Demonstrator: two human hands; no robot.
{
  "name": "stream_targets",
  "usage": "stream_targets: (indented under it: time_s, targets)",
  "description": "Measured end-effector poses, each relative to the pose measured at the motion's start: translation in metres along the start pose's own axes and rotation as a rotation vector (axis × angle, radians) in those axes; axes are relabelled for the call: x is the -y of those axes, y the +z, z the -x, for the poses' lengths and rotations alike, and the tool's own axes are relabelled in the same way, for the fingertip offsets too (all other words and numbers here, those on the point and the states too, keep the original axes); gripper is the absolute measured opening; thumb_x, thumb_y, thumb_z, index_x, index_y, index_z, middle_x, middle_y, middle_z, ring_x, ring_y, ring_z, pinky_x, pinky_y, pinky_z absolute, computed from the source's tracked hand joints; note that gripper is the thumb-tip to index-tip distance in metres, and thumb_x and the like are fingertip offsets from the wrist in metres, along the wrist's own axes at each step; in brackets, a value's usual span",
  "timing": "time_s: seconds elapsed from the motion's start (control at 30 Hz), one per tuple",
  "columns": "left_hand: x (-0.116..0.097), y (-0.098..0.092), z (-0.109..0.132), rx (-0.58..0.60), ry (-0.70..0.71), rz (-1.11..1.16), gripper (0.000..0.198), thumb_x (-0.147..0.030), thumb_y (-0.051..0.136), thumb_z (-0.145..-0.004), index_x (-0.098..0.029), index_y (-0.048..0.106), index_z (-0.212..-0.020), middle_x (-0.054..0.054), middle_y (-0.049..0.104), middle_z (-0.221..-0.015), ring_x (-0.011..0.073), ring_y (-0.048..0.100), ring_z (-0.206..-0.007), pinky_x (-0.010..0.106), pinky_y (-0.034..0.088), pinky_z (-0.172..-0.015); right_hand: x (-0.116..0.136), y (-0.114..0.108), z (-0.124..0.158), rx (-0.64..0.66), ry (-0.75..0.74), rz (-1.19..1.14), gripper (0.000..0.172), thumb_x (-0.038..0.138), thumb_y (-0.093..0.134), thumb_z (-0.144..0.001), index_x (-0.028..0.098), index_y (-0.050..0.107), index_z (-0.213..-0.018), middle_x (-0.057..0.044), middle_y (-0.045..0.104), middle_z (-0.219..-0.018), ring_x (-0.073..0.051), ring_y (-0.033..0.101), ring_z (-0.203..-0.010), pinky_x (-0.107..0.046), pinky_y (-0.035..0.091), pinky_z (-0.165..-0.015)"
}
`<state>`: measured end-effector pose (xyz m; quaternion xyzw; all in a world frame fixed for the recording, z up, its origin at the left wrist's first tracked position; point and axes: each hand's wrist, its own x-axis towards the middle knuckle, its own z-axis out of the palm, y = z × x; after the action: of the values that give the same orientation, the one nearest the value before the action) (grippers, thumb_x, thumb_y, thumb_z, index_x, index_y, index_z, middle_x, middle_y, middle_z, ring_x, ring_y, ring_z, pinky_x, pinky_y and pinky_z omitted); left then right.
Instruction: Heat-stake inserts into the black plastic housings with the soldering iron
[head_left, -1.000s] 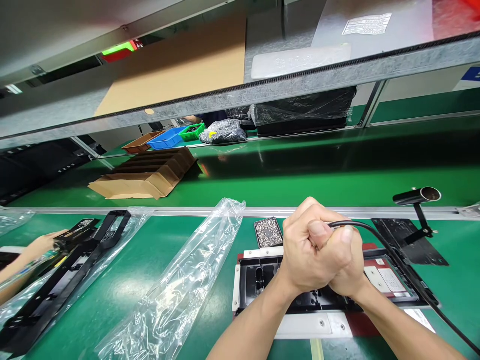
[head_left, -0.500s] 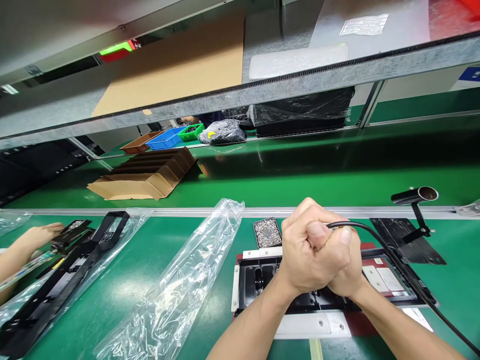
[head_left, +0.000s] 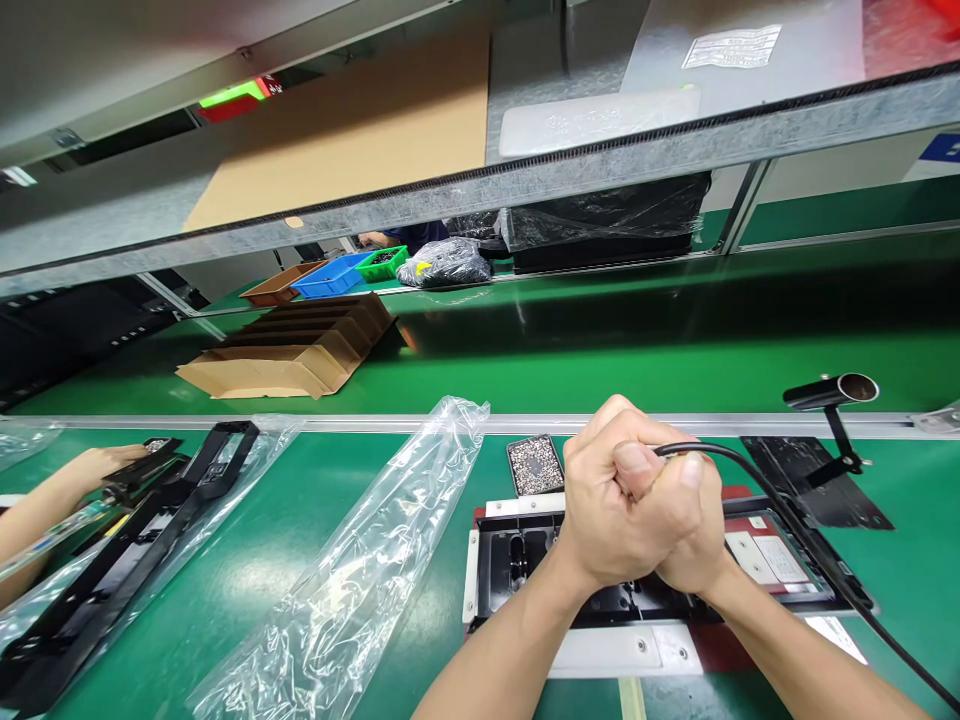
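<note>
Head view, working left to right. Far left, another person's hand [head_left: 86,472] on a dark part [head_left: 141,470], forearm cut by the frame edge; the part's shape is hard to read. Beside it, a long black frame [head_left: 135,592], open in the middle, lower end close to the picture's edge, lying over clear film. Behind, on the far bench, a brown cardboard box [head_left: 266,373], ridged across, plain flap in front. Next, a clear plastic bag [head_left: 375,560], long, crinkled, glossy with glare, bottom cut off. Just beyond my work, a small dark dish [head_left: 535,465] of silvery grains, too fine to identify.

Then the black tray [head_left: 496,575], on the green benchtop [head_left: 262,570] below my hands: thin-walled, moulded ribs, smooth white strips [head_left: 600,652] along its edges, reddish board showing. My forearms and fists cover its middle; cannot tell whether I touch it. My left hand [head_left: 609,500] and right hand [head_left: 694,545] are clasped, both closed round the end of a black cable [head_left: 724,451]. Whatever lies inside the grip is hidden. Cable smooth, round, arching right, running out of frame at lower right. Behind it, a shiny metal tube [head_left: 829,393] on a jointed arm, over a scuffed black plate [head_left: 806,490].
</note>
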<state>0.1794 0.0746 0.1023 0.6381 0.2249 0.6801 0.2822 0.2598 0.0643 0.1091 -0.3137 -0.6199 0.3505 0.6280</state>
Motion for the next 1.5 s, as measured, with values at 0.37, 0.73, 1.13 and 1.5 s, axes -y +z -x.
stream_targets:
  time_s: [0.37,0.73,1.13,1.5]
  targets:
    - [-0.0001,0.0001,-0.0001,-0.004,-0.013,0.016,0.021,-0.032,0.078,-0.095,-0.020,0.072,-0.081,0.002,0.071,-0.078,0.0179,0.066,-0.071,0.030,0.055,-0.065,-0.0012,-0.0007,0.0037,-0.013,0.051,0.037,0.062,0.062,0.065,-0.104,0.023,0.049,-0.058,0.002,0.041,-0.051,-0.015,0.036,-0.049,-0.031,0.033,-0.044]
    - [-0.0003,0.0005,0.0005,-0.007,-0.007,0.007,0.021,-0.033,0.077,-0.097,-0.019,0.072,-0.082,0.002,0.071,-0.077,0.0175,0.065,-0.070,0.029,0.055,-0.064,-0.0016,0.0008,0.0035,-0.020,0.027,0.032,0.059,0.052,0.070,-0.102,0.021,0.047,-0.057,0.003,0.040,-0.053,-0.012,0.035,-0.050,-0.028,0.036,-0.047]
    - [0.0011,0.0005,0.0012,-0.007,-0.003,0.026,0.017,-0.029,0.079,-0.094,-0.019,0.072,-0.082,0.002,0.071,-0.075,0.0173,0.064,-0.071,0.028,0.054,-0.066,0.0022,0.0008,0.0017,0.000,0.025,0.015,0.060,0.053,0.069,-0.104,0.021,0.049,-0.057,0.004,0.041,-0.051,-0.012,0.035,-0.048,-0.030,0.040,-0.050]
    - [0.0009,0.0012,0.0010,-0.017,-0.005,0.028,0.019,-0.030,0.080,-0.093,-0.018,0.072,-0.081,0.001,0.068,-0.077,0.0156,0.064,-0.070,0.026,0.054,-0.065,0.0006,0.0007,0.0014,0.018,-0.008,0.008,0.065,0.068,0.063,-0.107,0.022,0.052,-0.061,0.002,0.043,-0.054,-0.014,0.037,-0.052,-0.032,0.042,-0.052]
